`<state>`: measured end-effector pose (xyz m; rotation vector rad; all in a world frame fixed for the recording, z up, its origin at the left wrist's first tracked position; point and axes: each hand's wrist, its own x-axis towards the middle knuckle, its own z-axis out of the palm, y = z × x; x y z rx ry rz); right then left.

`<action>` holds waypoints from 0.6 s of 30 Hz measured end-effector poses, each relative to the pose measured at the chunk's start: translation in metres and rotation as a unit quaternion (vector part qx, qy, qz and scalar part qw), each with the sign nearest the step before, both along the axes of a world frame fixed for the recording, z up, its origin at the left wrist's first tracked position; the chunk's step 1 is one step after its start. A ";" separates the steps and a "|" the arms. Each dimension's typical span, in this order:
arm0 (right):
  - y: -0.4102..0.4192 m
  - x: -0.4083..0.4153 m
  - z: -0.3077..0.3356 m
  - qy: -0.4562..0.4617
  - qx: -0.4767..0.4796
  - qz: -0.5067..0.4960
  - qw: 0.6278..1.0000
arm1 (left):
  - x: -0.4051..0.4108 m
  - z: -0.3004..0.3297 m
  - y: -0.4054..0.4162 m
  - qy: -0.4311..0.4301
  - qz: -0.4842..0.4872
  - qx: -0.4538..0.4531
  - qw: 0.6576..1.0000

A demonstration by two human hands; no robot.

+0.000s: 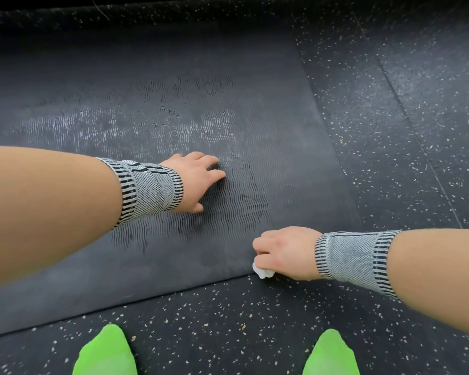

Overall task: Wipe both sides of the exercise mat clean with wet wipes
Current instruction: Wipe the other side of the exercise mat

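Fingers of the left hand [194, 181] lie spread and nearly straight, pressing flat on the ribbed dark exercise mat [268, 125]; whitish streaks mark the mat just beyond the fingertips. Fingers of the right hand [284, 251] are curled tight round a crumpled white wet wipe [263, 272], which pokes out below the knuckles at the mat's near edge, beside the speckled floor [404, 104]. Grey knitted wristbands [148, 189] wrap both wrists. No readable writing shows anywhere. Green socks [106, 353] sit nearer than both hands.

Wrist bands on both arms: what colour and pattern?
Grey knit with black-striped edges, on the left wrist band and right wrist band; head view.
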<state>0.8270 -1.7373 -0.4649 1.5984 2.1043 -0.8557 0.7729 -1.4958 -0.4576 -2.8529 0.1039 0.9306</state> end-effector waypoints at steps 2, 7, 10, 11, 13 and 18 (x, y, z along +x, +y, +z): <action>0.006 -0.001 -0.001 0.005 0.005 -0.003 1.000 | 0.000 0.000 0.000 -0.001 0.004 0.001 1.000; 0.023 0.026 -0.002 -0.032 0.094 -0.116 0.988 | 0.002 -0.002 -0.001 0.004 0.010 0.000 1.000; 0.020 0.026 -0.003 -0.015 0.136 -0.111 0.984 | 0.003 -0.003 -0.003 0.015 0.008 0.001 1.000; 0.013 0.020 -0.003 0.002 0.130 -0.098 0.987 | 0.003 -0.003 -0.004 0.014 0.008 -0.001 1.000; 0.000 0.006 -0.002 0.027 0.090 -0.049 0.994 | 0.004 -0.002 -0.003 0.014 0.008 -0.005 1.000; 0.015 0.020 -0.003 -0.005 0.091 -0.032 0.995 | 0.004 -0.004 0.000 0.017 0.008 -0.008 1.000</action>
